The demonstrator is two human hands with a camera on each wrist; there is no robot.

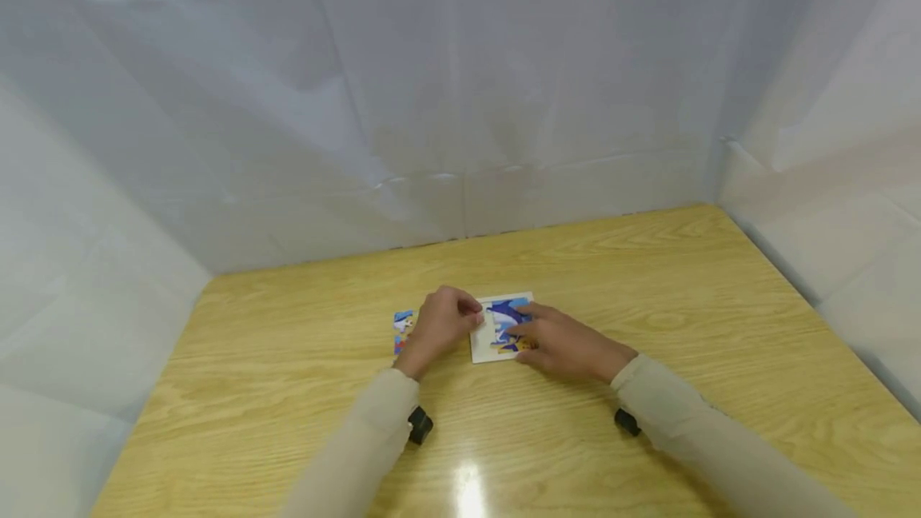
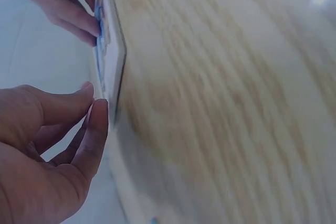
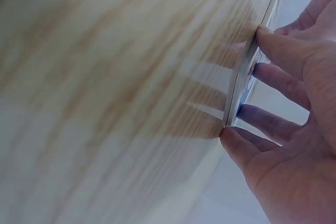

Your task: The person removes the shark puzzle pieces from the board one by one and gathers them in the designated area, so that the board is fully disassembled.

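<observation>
Nearest the front edge of the wooden table, two pale sleeves reach inward, each with a small black camera mount at the wrist. Mid-table, both hands meet at a white puzzle board lying flat, its blue picture partly assembled. Right hand: fingers extended, relaxed, fingertips resting on the board's right side; thumb against its near edge. Left hand: fingers curled, thumb and forefinger together at the board's left edge; whether they pinch a piece cannot be told. Just left of that hand, loose puzzle pieces lie on the wood. Beyond the far edge, white sheeting walls the table.
</observation>
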